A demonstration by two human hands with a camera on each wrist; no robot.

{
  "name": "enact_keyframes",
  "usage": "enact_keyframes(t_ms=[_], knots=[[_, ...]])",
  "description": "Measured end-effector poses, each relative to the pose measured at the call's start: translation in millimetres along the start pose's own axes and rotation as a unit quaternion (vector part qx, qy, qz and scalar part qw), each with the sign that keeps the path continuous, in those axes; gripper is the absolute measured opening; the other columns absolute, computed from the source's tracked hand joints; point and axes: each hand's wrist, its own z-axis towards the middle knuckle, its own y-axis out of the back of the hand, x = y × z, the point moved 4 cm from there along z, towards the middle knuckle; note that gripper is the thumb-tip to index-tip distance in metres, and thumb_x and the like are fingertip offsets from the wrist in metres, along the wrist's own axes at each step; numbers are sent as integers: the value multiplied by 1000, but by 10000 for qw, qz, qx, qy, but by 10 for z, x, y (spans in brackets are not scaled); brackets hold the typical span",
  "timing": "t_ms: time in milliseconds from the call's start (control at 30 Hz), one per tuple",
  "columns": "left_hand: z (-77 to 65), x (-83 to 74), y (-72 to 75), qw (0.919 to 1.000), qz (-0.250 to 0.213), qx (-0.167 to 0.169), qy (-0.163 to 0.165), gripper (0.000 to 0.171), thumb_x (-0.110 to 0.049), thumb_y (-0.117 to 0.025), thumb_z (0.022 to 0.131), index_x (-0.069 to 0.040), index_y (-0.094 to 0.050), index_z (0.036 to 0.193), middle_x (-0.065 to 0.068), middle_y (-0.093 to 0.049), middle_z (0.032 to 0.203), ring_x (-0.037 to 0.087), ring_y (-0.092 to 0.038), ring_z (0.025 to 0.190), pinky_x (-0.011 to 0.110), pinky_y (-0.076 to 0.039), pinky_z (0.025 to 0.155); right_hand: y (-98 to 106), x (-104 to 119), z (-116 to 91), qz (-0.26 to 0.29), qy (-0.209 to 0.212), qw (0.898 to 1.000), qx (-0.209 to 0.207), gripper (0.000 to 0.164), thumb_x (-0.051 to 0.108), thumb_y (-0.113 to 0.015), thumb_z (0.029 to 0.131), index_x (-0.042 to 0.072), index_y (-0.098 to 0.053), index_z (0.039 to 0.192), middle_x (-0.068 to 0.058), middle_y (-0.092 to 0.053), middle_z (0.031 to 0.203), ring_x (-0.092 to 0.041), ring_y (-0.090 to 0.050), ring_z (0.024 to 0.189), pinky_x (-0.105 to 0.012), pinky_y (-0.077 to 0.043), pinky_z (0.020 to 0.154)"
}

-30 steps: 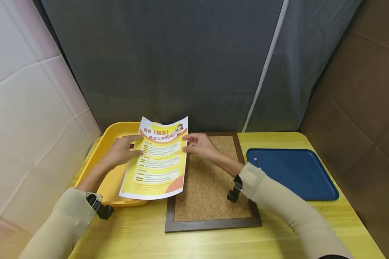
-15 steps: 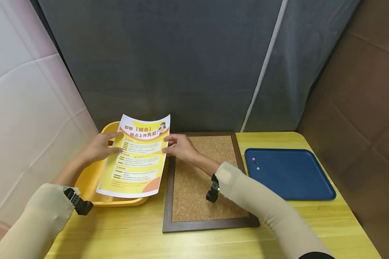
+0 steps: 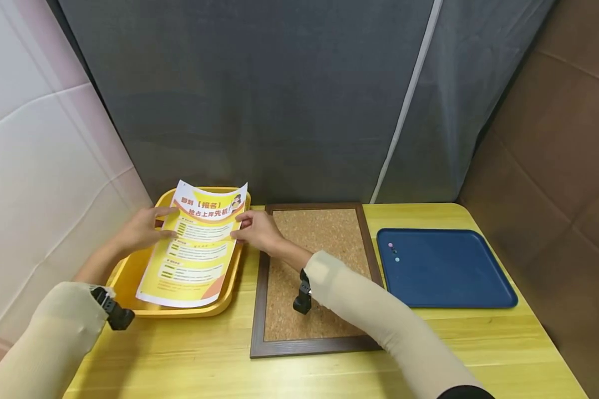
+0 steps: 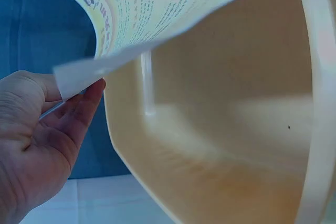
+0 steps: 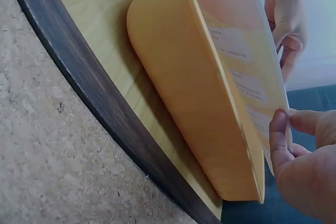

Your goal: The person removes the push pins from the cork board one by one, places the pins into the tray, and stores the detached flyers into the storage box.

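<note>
A yellow and white printed flyer (image 3: 194, 249), slightly bowed, is held over the yellow plastic tub (image 3: 179, 312) at the left of the table. My left hand (image 3: 142, 228) pinches its left edge between thumb and fingers; the left wrist view shows this hand (image 4: 47, 129) at the paper's curled edge, above the tub's rim. On the opposite side my right hand (image 3: 259, 230) pinches the right edge. In the right wrist view, thumb and fingers of that hand (image 5: 310, 156) grip the sheet beside the tub wall (image 5: 184, 77).
A cork board (image 3: 309, 316) with a dark brown frame lies right of the tub, under my right forearm. Farther right is a blue tray (image 3: 449, 269) with several small pins (image 3: 397, 259) at its left side. A grey curtain (image 3: 254, 100) stands behind the table.
Both hands have carried the flyer leftward, from the gap between tub and cork board to over the tub, and lately a little lower. The board and tray stay in place.
</note>
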Motion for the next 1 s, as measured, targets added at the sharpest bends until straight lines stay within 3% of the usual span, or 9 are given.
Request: enact_keyframes(t_ms=[67, 167, 333, 533, 733, 867, 1000], knots=[[-13, 36, 13, 9999, 99, 2, 65, 71, -4, -79, 93, 18, -43, 151, 44, -60, 131, 56, -65, 114, 40, -60, 83, -33, -2, 17, -97, -36, 9999, -43, 39, 4, -81, 93, -1, -70, 130, -2, -66, 92, -14, -73, 72, -31, -63, 73], [-40, 86, 16, 9997, 125, 42, 203, 72, -7, -79, 93, 16, -43, 152, 44, -59, 131, 54, -65, 112, 46, -61, 85, -90, -17, 37, -187, -78, 9998, -49, 38, 5, -82, 93, 0, -71, 129, -2, -66, 90, -13, -72, 70, -37, -64, 77], [-70, 165, -20, 9995, 82, 116, 295, 73, -8, -78, 94, 15, -42, 153, 43, -59, 130, 51, -67, 108, 38, -63, 79, -178, -64, 59, -428, -74, 9991, 0, 39, 6, -81, 94, 1, -71, 130, 0, -66, 89, -11, -70, 67, -34, -63, 73], [-102, 245, -53, 9994, 145, 120, 288, 73, -9, -79, 94, 15, -43, 152, 43, -58, 130, 52, -66, 108, 39, -63, 80, -235, -99, 75, -769, 68, 9969, -182, 37, 5, -83, 92, 1, -73, 127, 2, -64, 85, -7, -67, 60, -19, -55, 57], [-125, 322, -106, 9988, 56, 209, 431, 76, -9, -79, 94, 15, -39, 155, 42, -60, 127, 50, -69, 105, 37, -64, 76, -275, -113, 60, -1038, 221, 9941, -207, 39, 6, -83, 91, 2, -73, 129, 3, -61, 85, -5, -65, 57, -18, -54, 55], [-125, 349, -129, 9987, 17, 250, 453, 77, -7, -78, 94, 15, -37, 155, 45, -54, 137, 59, -62, 121, 49, -62, 88, -271, -123, 47, -1397, 393, 9893, -178, 43, 11, -84, 93, 4, -72, 133, -2, -67, 93, -5, -65, 59, -17, -49, 56], [-128, 363, -137, 9986, 99, 279, 443, 77, -7, -78, 95, 15, -36, 155, 47, -44, 148, 63, -48, 134, 64, -49, 103, -208, -145, 38, -1689, 619, 9835, -214, 46, 17, -83, 94, 6, -70, 136, -11, -73, 110, -2, -62, 66, -16, -44, 61]])
